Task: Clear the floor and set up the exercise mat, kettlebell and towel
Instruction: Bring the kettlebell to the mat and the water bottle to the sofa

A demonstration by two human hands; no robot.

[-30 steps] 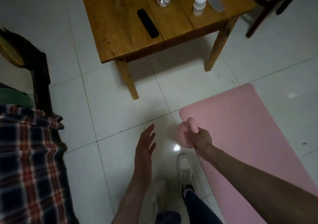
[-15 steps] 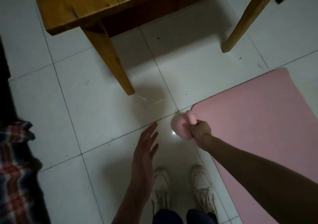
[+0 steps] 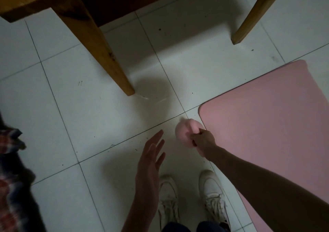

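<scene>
— Kettlebell (image 3: pixel 185 133), the pink one: where is it?

— In the right hand (image 3: pixel 203 140). The fingers (image 3: pixel 196 139) are curled tight round its handle, and the rounded body hangs on the hand's left side, over the white tiled floor (image 3: pixel 89 125), just beside the near corner of the pink exercise mat (image 3: pixel 267 121). It is blurred, so I cannot tell whether its base touches the tiles.

— And the mat itself?

— Rolled out flat on the floor, running off the right side of the view. Its rounded corner lies close to the kettlebell, and the right forearm crosses above its near edge.

— What is the left hand (image 3: pixel 151 162) doing?

— Nothing in it. The palm is open, the fingers spread and pointing forward, held above the tiles to the left of the kettlebell and apart from it.

— Anything else around?

— A wooden counter (image 3: pixel 35 2) fills the top left, one leg coming down to the floor ahead of the left hand, another leg (image 3: pixel 256 14) at the upper right. Two white shoes (image 3: pixel 211 196) stand on the tiles below the hands, the right one close to the mat's edge. A plaid cloth (image 3: pixel 10 178) shows at the left border.
</scene>
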